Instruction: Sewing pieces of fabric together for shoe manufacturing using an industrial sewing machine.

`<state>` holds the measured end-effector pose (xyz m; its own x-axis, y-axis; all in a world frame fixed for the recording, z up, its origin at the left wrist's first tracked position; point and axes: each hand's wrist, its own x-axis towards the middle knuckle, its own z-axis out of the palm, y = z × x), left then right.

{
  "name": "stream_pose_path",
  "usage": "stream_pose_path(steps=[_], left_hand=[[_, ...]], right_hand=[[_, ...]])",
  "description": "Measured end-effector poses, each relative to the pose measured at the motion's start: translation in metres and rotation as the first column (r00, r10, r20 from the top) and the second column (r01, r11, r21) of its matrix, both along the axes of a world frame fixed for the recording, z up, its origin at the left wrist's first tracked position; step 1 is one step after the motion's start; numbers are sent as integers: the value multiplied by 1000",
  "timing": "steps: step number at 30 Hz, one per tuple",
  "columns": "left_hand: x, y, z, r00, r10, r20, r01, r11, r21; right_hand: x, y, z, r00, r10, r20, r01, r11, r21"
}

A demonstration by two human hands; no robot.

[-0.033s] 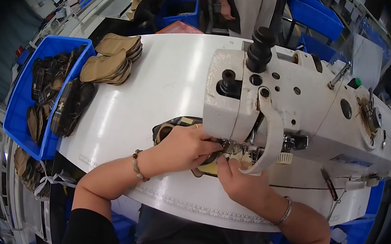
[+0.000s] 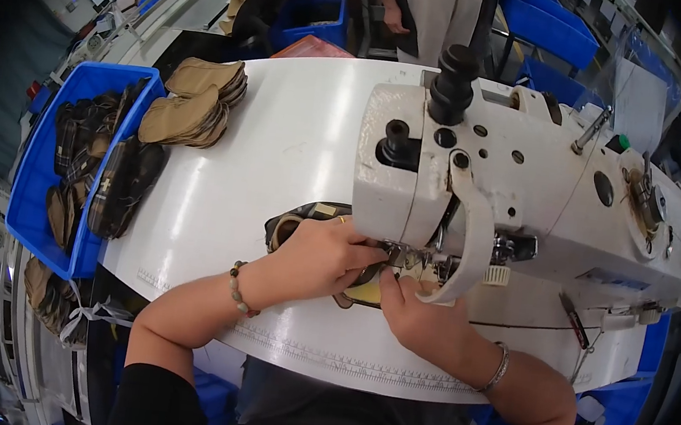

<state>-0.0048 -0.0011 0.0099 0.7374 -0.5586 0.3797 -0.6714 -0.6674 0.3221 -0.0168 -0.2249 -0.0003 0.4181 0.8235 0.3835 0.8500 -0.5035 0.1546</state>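
A white industrial sewing machine [image 2: 391, 185] stands over the table on the right. Beneath its needle area lies a dark shoe upper [image 2: 281, 226] with a tan lining, partly covered by my hands. My left hand [image 2: 314, 253] is closed on the upper, its fingertips close to the presser foot. From the right, my right hand [image 2: 427, 323] pinches the upper's near edge just in front of the needle, thumb and forefinger together. The machine head and my fingers hide the stitching point.
At the left, a blue bin [image 2: 30, 196] holds dark plaid shoe uppers [image 2: 83, 130]. Stacked tan sole-shaped pieces [image 2: 186, 119] lie beside it on the white table [image 2: 274, 132]. Small thread snips [image 2: 574, 319] rest right of the machine. A person [image 2: 437, 12] stands beyond the table.
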Motion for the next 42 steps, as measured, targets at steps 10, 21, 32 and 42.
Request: stream_pose_path(steps=[10, 21, 32, 42], left_hand=[[-6, -8, 10, 1000, -4, 11, 3, 997, 71], [-12, -15, 25, 972, 103, -209, -66, 982, 177], [-4, -16, 40, 940, 202, -275, -111, 943, 313], [-2, -7, 46, 956, 97, -276, -34, 974, 224]], right_hand=[[2, 7, -14, 864, -89, -495, 197, 965, 171], [1, 4, -8, 849, -107, -517, 197, 973, 123], [12, -1, -18, 955, 11, -297, 43, 984, 174], [12, -1, -35, 944, 28, -330, 78, 950, 304]])
